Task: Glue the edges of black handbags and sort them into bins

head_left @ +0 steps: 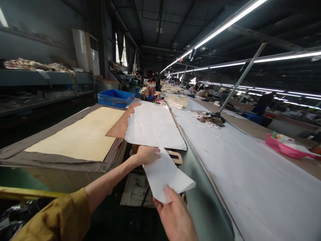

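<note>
My left hand [147,155] is closed on the far upper edge of a white sheet [165,174], which hangs in the gap between two tables. Nearer to me, my right hand [175,214] pinches the same sheet at its lower corner, thumb on top. The sheet bends and curls at its right side. Just beyond it a larger white sheet [152,127] lies on a brown board [119,127]. Under my left hand a beige handle-like part [177,156] shows.
A long white-covered table [250,174] runs along the right. On the left stands a table with a tan panel on grey cloth [77,137]. A blue crate [115,98] sits behind it, a pink tray [286,147] at the right. Seated workers are far back.
</note>
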`<state>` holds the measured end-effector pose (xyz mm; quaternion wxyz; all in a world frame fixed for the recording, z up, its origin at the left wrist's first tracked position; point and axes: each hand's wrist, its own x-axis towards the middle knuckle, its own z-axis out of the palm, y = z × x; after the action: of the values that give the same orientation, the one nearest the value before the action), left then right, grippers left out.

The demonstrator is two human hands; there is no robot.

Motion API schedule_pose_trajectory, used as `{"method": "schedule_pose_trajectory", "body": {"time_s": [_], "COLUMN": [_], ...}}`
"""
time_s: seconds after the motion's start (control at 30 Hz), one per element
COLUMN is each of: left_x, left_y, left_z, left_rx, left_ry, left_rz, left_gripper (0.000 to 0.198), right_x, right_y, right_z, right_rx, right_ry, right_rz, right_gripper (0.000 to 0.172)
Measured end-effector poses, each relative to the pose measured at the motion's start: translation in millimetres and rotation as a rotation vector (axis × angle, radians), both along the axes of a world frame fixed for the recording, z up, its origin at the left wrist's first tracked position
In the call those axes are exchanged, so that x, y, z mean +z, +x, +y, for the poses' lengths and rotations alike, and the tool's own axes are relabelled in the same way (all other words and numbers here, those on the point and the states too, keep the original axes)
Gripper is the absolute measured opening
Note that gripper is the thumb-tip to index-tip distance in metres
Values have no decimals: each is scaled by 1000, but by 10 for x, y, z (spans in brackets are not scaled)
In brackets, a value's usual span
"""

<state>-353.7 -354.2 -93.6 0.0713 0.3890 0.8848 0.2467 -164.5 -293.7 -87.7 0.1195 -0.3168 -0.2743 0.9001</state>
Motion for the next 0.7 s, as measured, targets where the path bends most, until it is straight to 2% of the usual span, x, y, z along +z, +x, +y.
{"method": "schedule_pose_trajectory", "body": {"time_s": [0.1, 0.27, 0.5, 0.7], "left_x": [-18, -14, -31, -60], "left_y": [-15, -34, -130, -123], "left_z": [106, 243, 455, 583], "left_rx": [-99, -149, -226, -207], "left_ry": [-89, -172, -209, -238], "left_rz": [-20, -40, -89, -160], "left_gripper": [29, 34, 39, 43], "right_x": [-129, -351, -215, -90], "right_y": [26, 28, -28, -10], "right_z": [-208, -407, -415, -84], "right_rx": [26, 87, 151, 105], "right_ry": [-15, 78, 88, -54], "right_rz": [-32, -96, -42, 98], "right_gripper": [64, 37, 43, 59]}}
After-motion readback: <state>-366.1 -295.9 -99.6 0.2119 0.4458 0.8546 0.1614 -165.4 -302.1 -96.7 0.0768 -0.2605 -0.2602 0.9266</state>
